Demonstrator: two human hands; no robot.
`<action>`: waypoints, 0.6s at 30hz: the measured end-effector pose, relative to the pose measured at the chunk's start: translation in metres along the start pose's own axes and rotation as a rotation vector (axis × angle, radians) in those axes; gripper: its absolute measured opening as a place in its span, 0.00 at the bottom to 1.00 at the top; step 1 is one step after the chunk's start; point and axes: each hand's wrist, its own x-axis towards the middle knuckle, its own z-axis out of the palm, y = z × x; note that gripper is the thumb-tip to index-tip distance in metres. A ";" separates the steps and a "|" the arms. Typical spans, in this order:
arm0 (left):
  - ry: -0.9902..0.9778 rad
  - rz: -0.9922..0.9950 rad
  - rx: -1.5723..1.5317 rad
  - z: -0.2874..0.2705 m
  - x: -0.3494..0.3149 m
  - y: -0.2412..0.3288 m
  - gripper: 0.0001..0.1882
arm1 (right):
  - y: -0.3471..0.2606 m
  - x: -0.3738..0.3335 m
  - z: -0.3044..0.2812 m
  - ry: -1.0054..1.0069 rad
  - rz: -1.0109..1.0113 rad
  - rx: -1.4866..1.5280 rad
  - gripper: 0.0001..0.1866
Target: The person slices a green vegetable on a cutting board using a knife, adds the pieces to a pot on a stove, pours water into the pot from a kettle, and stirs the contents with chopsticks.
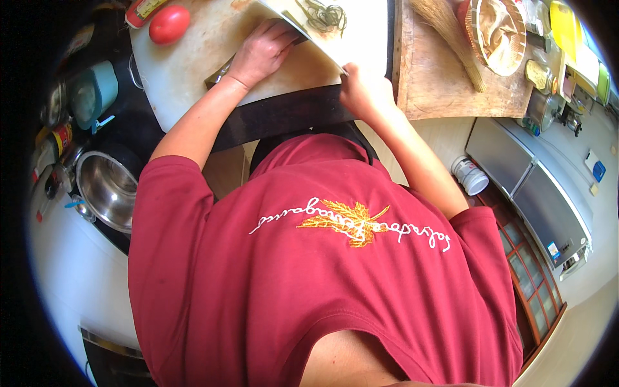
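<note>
My right hand point(367, 90) is closed around the handle of a broad kitchen knife point(320, 49), its blade slanting up and to the left across the white cutting board point(174, 90). Just left of the blade, my left hand point(263, 53) curls its fingers down on a dark green, flat folded sheet point(222, 72) that looks like kelp. Most of that sheet is hidden under the hand. Beyond the blade lies a loose tangle of thin green strips point(327, 18). A red tomato point(169, 24) rests at the board's far left.
Beside the tomato is a red and yellow package point(142, 11). On the right, a wooden board point(445, 103) carries a straw brush point(451, 35) and a woven basket point(495, 35). A steel pot point(106, 187) and a teal container point(95, 93) stand at left.
</note>
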 end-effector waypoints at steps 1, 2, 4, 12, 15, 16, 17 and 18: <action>-0.003 -0.002 0.002 0.000 0.001 0.001 0.12 | -0.003 0.008 0.000 -0.009 -0.005 0.010 0.09; -0.007 -0.002 0.003 -0.001 0.001 0.001 0.13 | -0.007 0.016 -0.003 -0.018 -0.008 0.020 0.10; -0.009 -0.007 0.017 0.000 0.000 0.001 0.13 | -0.008 0.019 -0.007 -0.048 0.002 -0.001 0.10; -0.007 0.027 0.017 0.002 -0.003 -0.003 0.12 | 0.029 -0.038 -0.010 -0.066 0.132 0.017 0.09; 0.001 0.030 0.017 0.001 -0.002 -0.002 0.10 | 0.029 -0.038 -0.016 -0.001 0.124 0.048 0.08; -0.001 0.020 -0.003 0.000 -0.001 0.000 0.10 | 0.027 -0.038 -0.018 0.011 0.118 0.060 0.07; -0.002 0.010 -0.023 0.000 -0.001 0.000 0.09 | 0.026 -0.038 -0.021 0.024 0.112 0.071 0.07; -0.002 0.009 -0.015 0.001 -0.002 -0.001 0.10 | 0.024 -0.039 -0.024 0.009 0.104 0.065 0.07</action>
